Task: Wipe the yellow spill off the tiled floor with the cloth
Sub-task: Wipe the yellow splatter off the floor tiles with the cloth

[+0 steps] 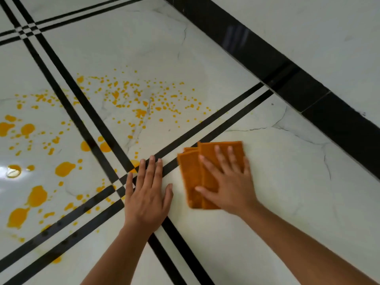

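Fingers of our right hand spread flat on the cloth to push it; our open left hand braces on the floor beside the spill.

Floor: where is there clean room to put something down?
Bare tile lies right of the cloth, up to the black border strip. Left of the left hand and beyond it, yellow spill crowds the tiles.
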Demonstrator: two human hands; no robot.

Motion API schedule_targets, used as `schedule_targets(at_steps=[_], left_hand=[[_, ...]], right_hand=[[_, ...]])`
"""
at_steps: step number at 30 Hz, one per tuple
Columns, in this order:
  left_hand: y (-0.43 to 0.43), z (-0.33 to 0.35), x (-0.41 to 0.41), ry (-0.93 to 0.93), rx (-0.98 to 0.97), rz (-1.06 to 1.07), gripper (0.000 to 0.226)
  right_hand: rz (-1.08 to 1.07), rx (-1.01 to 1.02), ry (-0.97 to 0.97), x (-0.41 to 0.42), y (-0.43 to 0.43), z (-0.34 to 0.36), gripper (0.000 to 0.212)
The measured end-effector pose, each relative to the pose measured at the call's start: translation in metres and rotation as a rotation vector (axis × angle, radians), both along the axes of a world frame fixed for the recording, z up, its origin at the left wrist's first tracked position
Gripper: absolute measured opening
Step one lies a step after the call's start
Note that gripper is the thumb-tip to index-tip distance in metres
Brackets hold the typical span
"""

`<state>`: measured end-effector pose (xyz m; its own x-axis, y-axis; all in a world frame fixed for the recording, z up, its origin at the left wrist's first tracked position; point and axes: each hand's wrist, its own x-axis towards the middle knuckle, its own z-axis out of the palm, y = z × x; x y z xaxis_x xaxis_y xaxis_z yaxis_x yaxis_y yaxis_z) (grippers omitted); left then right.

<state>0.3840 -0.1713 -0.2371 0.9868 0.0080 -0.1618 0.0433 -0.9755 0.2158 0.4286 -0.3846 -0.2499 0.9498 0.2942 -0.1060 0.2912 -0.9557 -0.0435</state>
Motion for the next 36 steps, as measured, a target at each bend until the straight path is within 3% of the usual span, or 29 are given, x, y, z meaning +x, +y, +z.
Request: schedule_targets(at_steps=[2, 5, 7, 9, 11, 13, 17, 19, 21, 23, 24, 27, 28, 29, 33, 34, 36], left_hand=[[0.000, 0.003, 0.001, 0.020, 0.000, 0.012, 0.071], [-0.001, 0.004, 0.004, 0.015, 0.002, 0.012, 0.072], [-0.003, 0.003, 0.008, -0.003, -0.002, 0.019, 0.071], [-0.003, 0.002, 0.015, -0.027, -0.013, 0.045, 0.072], [-0.004, 0.000, 0.023, -0.035, -0.023, 0.045, 0.072], [-0.008, -0.002, 0.029, -0.029, -0.027, 0.032, 0.072], [-0.022, -0.002, 0.050, -0.044, -0.025, 0.010, 0.074], [-0.026, -0.003, 0.056, -0.045, -0.029, 0.027, 0.074], [-0.027, -0.004, 0.056, -0.039, -0.018, 0.032, 0.074], [-0.026, -0.004, 0.052, -0.033, -0.009, 0.019, 0.073], [-0.024, -0.003, 0.049, -0.023, 0.002, 0.010, 0.073], [-0.018, 0.000, 0.041, -0.010, 0.028, 0.025, 0.075], [-0.016, 0.001, 0.040, -0.011, 0.031, 0.040, 0.076], [-0.015, 0.001, 0.038, -0.014, 0.030, 0.053, 0.077], [-0.006, 0.004, 0.032, -0.027, 0.014, 0.096, 0.079], [-0.001, 0.004, 0.028, -0.026, 0.021, 0.105, 0.079], [0.009, 0.004, 0.020, -0.013, 0.033, 0.103, 0.078]], right_hand=[[-0.169, -0.014, 0.008, 0.028, -0.032, 0.001, 0.077], [-0.463, 0.041, 0.050, 0.097, -0.014, 0.007, 0.077], [-0.373, 0.064, 0.019, 0.099, 0.022, 0.005, 0.075], [-0.074, 0.052, -0.044, 0.070, 0.036, -0.003, 0.071], [0.083, 0.041, -0.057, 0.048, 0.010, -0.005, 0.068], [-0.001, 0.016, -0.053, 0.071, -0.025, -0.004, 0.068], [-0.408, 0.053, 0.015, 0.135, -0.025, 0.007, 0.068], [-0.278, 0.064, -0.019, 0.120, -0.006, 0.005, 0.067], [0.088, 0.051, -0.069, 0.085, -0.011, -0.001, 0.065], [0.260, 0.034, -0.062, 0.083, -0.042, 0.000, 0.065], [0.197, 0.028, -0.055, 0.099, -0.052, 0.001, 0.064], [-0.273, 0.047, 0.010, 0.145, -0.039, 0.008, 0.065], [-0.320, 0.044, 0.019, 0.145, -0.018, 0.007, 0.067], [-0.273, 0.044, 0.002, 0.135, 0.003, 0.006, 0.068], [0.275, 0.074, -0.050, 0.067, 0.005, -0.003, 0.066], [0.298, 0.075, -0.044, 0.074, -0.006, -0.001, 0.066], [0.075, 0.065, -0.028, 0.104, -0.013, 0.003, 0.066]])
